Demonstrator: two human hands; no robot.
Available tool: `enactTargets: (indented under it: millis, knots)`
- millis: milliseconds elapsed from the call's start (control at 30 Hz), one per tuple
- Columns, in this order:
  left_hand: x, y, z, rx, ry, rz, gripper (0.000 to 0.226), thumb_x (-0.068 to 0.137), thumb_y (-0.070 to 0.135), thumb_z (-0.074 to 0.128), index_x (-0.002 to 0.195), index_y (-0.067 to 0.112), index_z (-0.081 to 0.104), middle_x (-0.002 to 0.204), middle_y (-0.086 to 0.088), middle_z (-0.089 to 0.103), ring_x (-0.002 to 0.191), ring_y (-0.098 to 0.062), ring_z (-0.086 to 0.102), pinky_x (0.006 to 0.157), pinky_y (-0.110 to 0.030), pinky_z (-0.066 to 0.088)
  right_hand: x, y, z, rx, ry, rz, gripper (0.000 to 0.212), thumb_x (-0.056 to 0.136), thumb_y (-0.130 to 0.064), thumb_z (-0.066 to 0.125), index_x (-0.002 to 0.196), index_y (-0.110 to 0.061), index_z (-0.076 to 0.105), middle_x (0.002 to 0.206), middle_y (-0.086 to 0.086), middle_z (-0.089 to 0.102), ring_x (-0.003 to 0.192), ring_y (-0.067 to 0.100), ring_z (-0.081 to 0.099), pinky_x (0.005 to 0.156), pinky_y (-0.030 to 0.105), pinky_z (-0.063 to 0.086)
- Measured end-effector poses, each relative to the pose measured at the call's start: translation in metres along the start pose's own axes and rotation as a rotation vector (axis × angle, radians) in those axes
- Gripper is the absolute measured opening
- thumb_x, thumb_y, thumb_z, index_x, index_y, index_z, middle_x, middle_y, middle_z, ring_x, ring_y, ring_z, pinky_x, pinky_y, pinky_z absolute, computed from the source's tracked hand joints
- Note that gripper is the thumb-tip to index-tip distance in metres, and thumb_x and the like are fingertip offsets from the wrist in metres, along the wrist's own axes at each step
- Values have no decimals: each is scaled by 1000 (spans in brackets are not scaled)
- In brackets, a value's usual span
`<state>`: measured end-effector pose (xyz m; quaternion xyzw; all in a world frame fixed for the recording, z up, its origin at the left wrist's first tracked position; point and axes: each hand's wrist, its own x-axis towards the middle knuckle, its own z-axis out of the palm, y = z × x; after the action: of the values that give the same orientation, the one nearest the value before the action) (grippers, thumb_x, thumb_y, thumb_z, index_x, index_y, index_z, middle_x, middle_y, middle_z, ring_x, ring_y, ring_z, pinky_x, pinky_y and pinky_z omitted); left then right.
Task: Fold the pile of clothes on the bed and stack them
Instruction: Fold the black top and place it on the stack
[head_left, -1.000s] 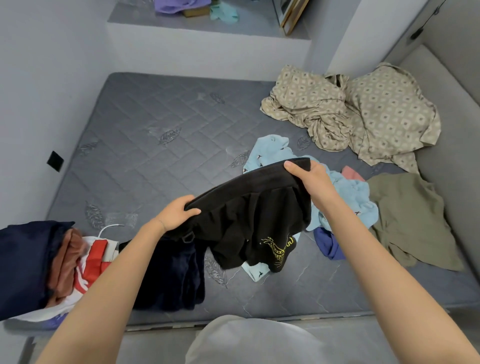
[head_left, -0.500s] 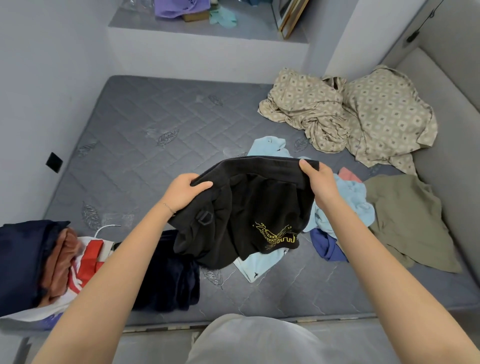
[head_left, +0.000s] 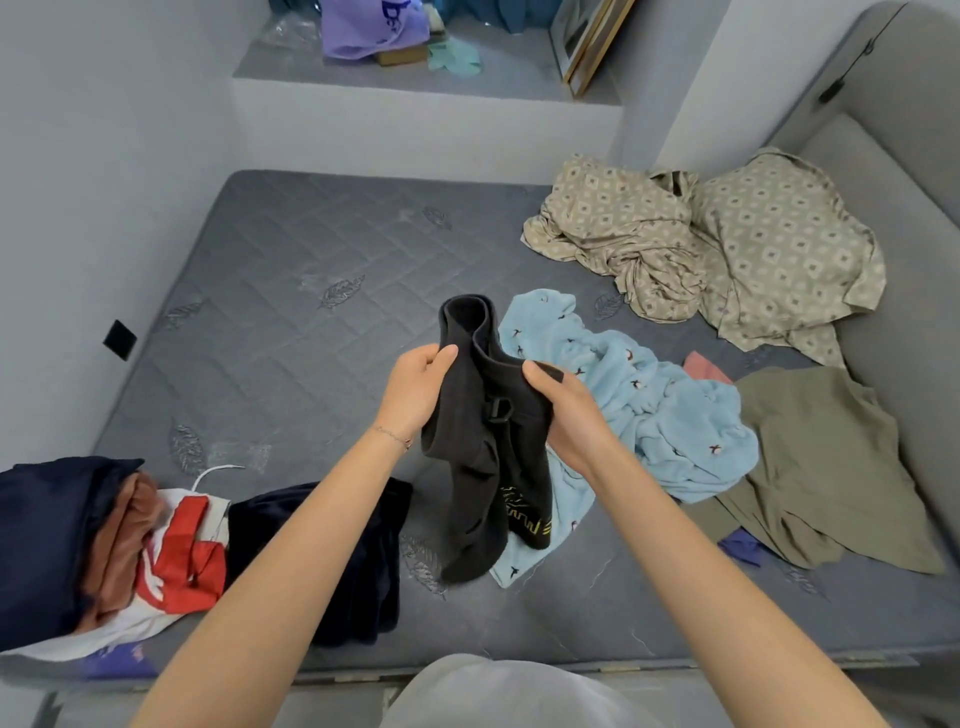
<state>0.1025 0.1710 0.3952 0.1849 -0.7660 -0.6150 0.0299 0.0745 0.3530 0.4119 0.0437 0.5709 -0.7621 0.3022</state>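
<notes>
A black garment (head_left: 483, 467) with a yellow print hangs doubled over above the grey mattress (head_left: 270, 332). My left hand (head_left: 415, 389) grips its left upper edge and my right hand (head_left: 566, 410) grips the right side, the two hands close together. Behind it lies a light blue fleece piece (head_left: 649, 410), with an olive garment (head_left: 821, 467) to its right and a bit of pink cloth (head_left: 706, 366) between them. A folded stack (head_left: 78, 540) of navy, rust and red-white clothes sits at the near left corner, a dark navy garment (head_left: 363, 561) beside it.
Crumpled beige patterned bedding (head_left: 717, 244) fills the far right of the mattress. A grey padded headboard (head_left: 904, 208) runs along the right. A ledge (head_left: 405, 67) behind the bed holds a purple bag and a leaning frame. White wall on the left.
My hands have come together from a wide spread, doubling the black garment in half so it hangs narrow instead of stretched out.
</notes>
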Motion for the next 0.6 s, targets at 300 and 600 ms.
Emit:
enactTargets:
  millis: [300,600]
  knots:
    - [-5,9,7,-128,-201,-187,35,105,35,37,93,11,59,82,-12,57,70,-27,53,65,-33,45,5,4,0,-166,-127,31,47,99,-46,43,85,-12,72,106,6,73,104,19,66,96,34,46]
    - [-25,0,1,-322,-489,-361,53,107,41,20,132,10,56,121,-4,62,98,-28,69,80,-33,59,15,22,-8,-249,-181,180,39,88,-24,68,124,-10,61,117,8,70,108,20,67,93,34,54]
